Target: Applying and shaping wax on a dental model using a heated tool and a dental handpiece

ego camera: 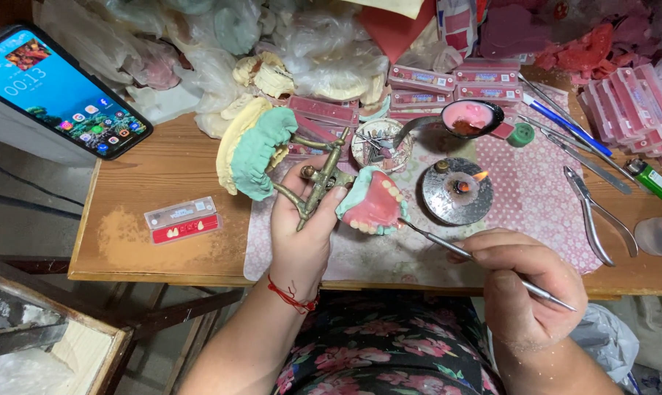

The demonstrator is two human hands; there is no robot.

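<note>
Brass-coloured metal fills my left hand (301,227), its fingers wrapped round a hinged articulator (318,179) that carries a green plaster cast (261,152) swung open and a pink wax denture (373,205) above the wooden table (137,183). My right hand (525,289) pinches a thin metal carving tool (448,247) like a pen, its tip touching the denture's edge. Just beyond burns a small spirit lamp (459,190), with a spoon of pink wax (468,117), pliers (598,216) and a phone (56,91) nearby; the heap of casts behind is hard to make out.
</note>
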